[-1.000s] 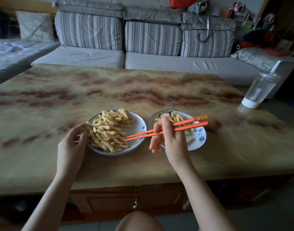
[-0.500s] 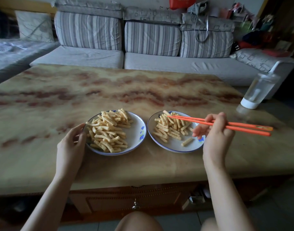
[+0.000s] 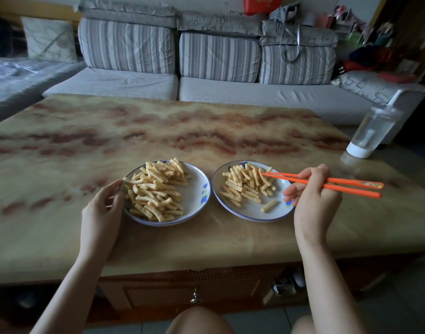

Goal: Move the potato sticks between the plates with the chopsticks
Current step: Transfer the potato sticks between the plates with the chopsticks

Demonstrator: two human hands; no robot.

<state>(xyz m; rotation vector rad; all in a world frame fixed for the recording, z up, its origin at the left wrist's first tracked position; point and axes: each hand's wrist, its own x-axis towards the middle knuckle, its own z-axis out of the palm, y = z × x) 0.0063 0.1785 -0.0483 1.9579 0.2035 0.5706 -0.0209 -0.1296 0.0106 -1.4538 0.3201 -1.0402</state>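
Head view: found two plates side by side on the desk (image 3: 182,131), close to the middle of its near edge, rims near but apart. Saw the left plate (image 3: 199,189) heaped with potato sticks (image 3: 156,189), and the right plate (image 3: 280,212) carrying a thinner pile (image 3: 245,184) toward its far side, plus a lone stick (image 3: 268,205) lying apart by its near-right rim. Noted the left grip (image 3: 103,208), a bare hand, curled round the left rim of the left plate, holding it. Noted the right grip (image 3: 315,201) clamped on the orange chopsticks (image 3: 339,184) about midway along, butts toward the desk's right edge, tips drawn almost together, carrying nothing, over the far-right part of the thinner pile. Could not tell whether those tips touched the pile or hung just above it.

Judged the coming pinch to turn on axes. Read the chopsticks as lying roughly along the near edge and pointing left, and most sticks beneath the tips as running toward the far edge, so across the tips rather than in line with them: favourable for closing on one from both sides. Placed the heaped plate further left of the tips, past the right plate's width, nearer the left grip but workable only with the right grip's tool. Could not tell which plate was to give and which to receive. Saw a clear bottle (image 3: 372,131) well apart, by the desk's far-right corner.
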